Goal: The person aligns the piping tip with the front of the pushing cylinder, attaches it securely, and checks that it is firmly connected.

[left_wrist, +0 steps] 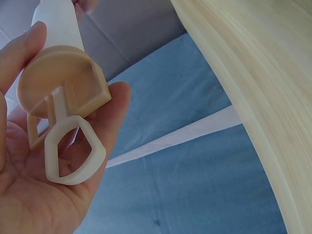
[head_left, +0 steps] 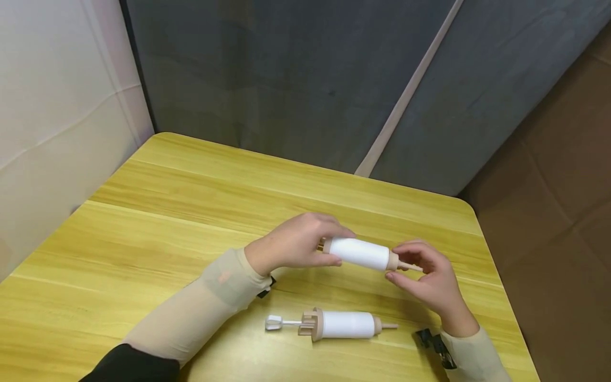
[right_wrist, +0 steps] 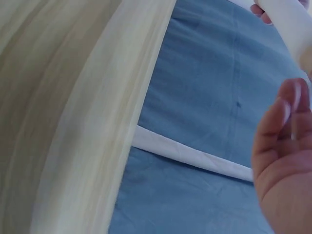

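Note:
Above the table, my left hand [head_left: 305,241] grips a syringe-like tube [head_left: 360,252] near its flanged end, thumb on one side and fingers on the other. The tube has a white barrel and beige end pieces. In the left wrist view, its white plunger ring [left_wrist: 75,150] sticks out of the beige flange [left_wrist: 63,80] over the palm. My right hand [head_left: 429,273] has its thumb and curled fingers around the nozzle end, fingertips right at the beige collar [head_left: 393,261]. A second such tube [head_left: 348,324] lies on the table below, its plunger [head_left: 286,322] pulled out to the left.
The yellow wood-grain table [head_left: 143,228] extends under both arms. A grey-blue curtain [head_left: 286,79] with a pale strip [head_left: 410,90] hangs behind it. A white cloth [head_left: 57,106] hangs on the left and a brown one [head_left: 553,175] on the right.

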`<action>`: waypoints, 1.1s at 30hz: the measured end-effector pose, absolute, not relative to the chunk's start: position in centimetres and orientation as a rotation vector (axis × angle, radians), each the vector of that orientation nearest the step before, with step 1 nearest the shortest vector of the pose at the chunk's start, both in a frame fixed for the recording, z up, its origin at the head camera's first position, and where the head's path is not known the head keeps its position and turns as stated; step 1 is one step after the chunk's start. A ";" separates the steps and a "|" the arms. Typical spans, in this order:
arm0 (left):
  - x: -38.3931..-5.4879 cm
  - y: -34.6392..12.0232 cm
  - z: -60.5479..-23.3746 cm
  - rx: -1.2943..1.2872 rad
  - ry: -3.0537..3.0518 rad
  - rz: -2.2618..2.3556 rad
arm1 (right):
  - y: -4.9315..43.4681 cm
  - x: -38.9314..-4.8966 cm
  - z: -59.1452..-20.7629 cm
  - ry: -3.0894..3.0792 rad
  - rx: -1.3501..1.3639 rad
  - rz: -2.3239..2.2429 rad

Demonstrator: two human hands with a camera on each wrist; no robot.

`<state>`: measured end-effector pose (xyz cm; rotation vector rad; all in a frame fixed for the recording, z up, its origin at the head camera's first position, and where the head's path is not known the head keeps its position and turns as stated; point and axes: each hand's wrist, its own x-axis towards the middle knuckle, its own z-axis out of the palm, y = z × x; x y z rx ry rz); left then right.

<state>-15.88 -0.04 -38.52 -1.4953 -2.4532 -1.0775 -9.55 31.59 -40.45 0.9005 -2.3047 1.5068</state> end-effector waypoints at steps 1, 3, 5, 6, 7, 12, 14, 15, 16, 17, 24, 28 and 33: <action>-15.9 0.0 -38.5 -1.495 -2.455 -1.075 | 31.6 -9.5 -40.4 -2.325 0.873 1.493; -15.9 0.0 -38.5 -1.496 -2.455 -1.071 | 31.5 -9.5 -40.4 -2.369 0.830 1.453; -15.9 -0.1 -38.5 -1.494 -2.455 -1.073 | 31.4 -9.5 -40.3 -2.395 0.804 1.431; -15.9 -0.1 -38.5 -1.494 -2.454 -1.072 | 31.3 -9.5 -40.3 -2.401 0.794 1.430; -15.9 -0.1 -38.5 -1.494 -2.452 -1.071 | 31.3 -9.5 -40.2 -2.400 0.791 1.433; -16.0 -0.2 -38.5 -1.488 -2.443 -1.069 | 31.2 -9.8 -40.3 -2.323 0.869 1.509; -15.9 -0.3 -38.5 -1.483 -2.443 -1.072 | 31.2 -9.9 -40.3 -2.291 0.908 1.530; -15.9 -0.4 -38.5 -1.480 -2.443 -1.071 | 31.2 -10.0 -40.3 -2.288 0.915 1.530; -15.9 -0.4 -38.5 -1.476 -2.446 -1.071 | 31.2 -10.1 -40.3 -2.293 0.912 1.525; -15.9 -0.5 -38.5 -1.473 -2.448 -1.069 | 31.2 -10.1 -40.3 -2.306 0.898 1.518; -15.6 -0.7 -38.4 -1.457 -2.446 -1.046 | 31.2 -10.6 -40.0 -2.399 0.804 1.442; -15.8 -0.3 -38.5 -1.474 -2.431 -1.042 | 31.5 -10.4 -39.9 -2.399 0.778 1.422; -16.1 0.8 -38.6 -1.525 -2.404 -1.050 | 32.3 -9.7 -39.7 -2.410 0.741 1.409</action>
